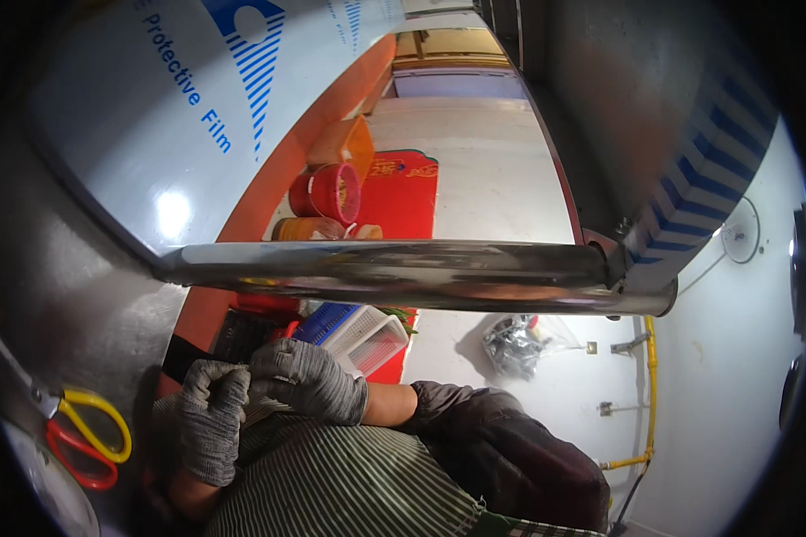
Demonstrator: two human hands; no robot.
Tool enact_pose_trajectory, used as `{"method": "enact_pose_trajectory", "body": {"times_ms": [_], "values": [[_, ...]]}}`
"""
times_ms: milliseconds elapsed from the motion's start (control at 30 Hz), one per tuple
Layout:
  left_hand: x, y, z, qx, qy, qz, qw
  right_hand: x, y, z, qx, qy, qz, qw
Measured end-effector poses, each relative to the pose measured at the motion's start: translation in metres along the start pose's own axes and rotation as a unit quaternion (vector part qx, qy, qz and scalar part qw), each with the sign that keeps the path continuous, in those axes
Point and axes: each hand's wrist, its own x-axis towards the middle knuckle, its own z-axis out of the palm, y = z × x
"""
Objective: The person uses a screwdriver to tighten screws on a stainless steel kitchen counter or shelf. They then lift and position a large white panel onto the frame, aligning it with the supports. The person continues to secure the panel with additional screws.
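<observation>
Grey knit gloves cover both of my hands, which are close together at the lower left, in front of a striped apron [331,474]. My left hand [213,421] is upright with its fingers curled in. Just right of it, my right hand [312,380] reaches across with bent fingers and its fingertips near the left hand's. Whatever lies between the fingers is too small or hidden to make out. A dark flat shape [181,360] shows beside the left hand. Scissors [85,438] with one yellow and one red handle lie on the metal surface to the left.
A thick metal bar [403,273] crosses above my hands. Behind them stand a blue basket [327,320] and a white basket [367,340] by some greens. Beyond the bar are a red bucket [327,192] and an orange bin [354,143]. A plastic bag [519,347] and yellow pipe [651,394] are at right.
</observation>
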Motion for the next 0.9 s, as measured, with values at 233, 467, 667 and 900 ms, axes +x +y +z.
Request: {"method": "enact_pose_trajectory", "body": {"times_ms": [233,467,667,900], "values": [[0.016,-0.017,-0.011,0.092,-0.017,0.127,0.987,0.005,-0.002,0.005,0.289,-0.062,0.373,0.88],[0.031,-0.016,-0.03,0.123,-0.103,0.169,0.972,0.021,0.005,-0.007,0.217,-0.161,0.295,0.917],[0.031,-0.014,-0.037,0.129,-0.103,0.149,0.975,0.022,0.002,-0.006,0.156,-0.157,0.339,0.914],[0.029,-0.003,-0.036,0.144,-0.134,0.146,0.97,0.01,0.007,-0.003,0.067,-0.149,0.229,0.959]]}}
